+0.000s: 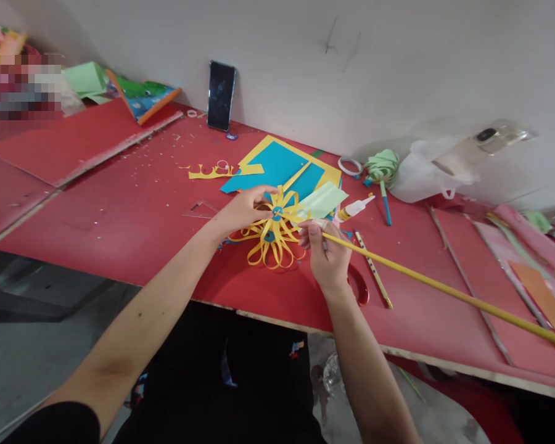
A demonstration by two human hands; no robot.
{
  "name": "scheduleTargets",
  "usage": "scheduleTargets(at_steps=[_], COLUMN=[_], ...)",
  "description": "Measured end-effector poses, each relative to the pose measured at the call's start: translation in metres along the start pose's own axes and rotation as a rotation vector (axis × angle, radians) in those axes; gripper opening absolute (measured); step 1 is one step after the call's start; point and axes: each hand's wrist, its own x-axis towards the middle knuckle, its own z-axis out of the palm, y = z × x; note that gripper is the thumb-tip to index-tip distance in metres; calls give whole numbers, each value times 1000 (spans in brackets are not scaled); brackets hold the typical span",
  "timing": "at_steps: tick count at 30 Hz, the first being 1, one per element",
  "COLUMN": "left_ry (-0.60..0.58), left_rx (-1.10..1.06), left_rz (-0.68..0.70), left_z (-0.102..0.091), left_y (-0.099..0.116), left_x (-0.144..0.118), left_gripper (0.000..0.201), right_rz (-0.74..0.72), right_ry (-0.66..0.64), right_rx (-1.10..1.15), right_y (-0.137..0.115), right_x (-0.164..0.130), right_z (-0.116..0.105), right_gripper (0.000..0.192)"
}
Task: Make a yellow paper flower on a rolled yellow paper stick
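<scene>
Head view: left hand (246,209) pinches paper flower (272,237); right hand (327,256) grips yellow stick (444,290).

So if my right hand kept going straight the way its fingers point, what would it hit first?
Most likely the yellow paper flower: the right hand, gripping the yellow stick, points up-left at its looped strips, just short of the left hand. Depth is unclear.

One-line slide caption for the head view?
Left hand steadies a yellow paper flower while right hand holds a long yellow stick.

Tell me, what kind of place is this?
Probably a paper craft workspace: a red table strewn with coloured paper sheets, a glue bottle, and hands working a looped yellow paper flower.
</scene>
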Motion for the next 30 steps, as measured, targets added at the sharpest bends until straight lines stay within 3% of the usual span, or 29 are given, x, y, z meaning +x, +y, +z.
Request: scheduleTargets(at_steps=[20, 30], left_ry=[152, 132], left_rx=[172, -24], left_rz=[69, 5], left_z=[3, 5], left_y=[-4, 9], left_x=[1, -2], left_gripper=[47, 42], right_rz=[60, 268], right_ry=[16, 184], right_rx=[62, 354], right_y=[0, -1], right_x=[-2, 7], right_z=[3, 0], right_gripper=[23, 19])
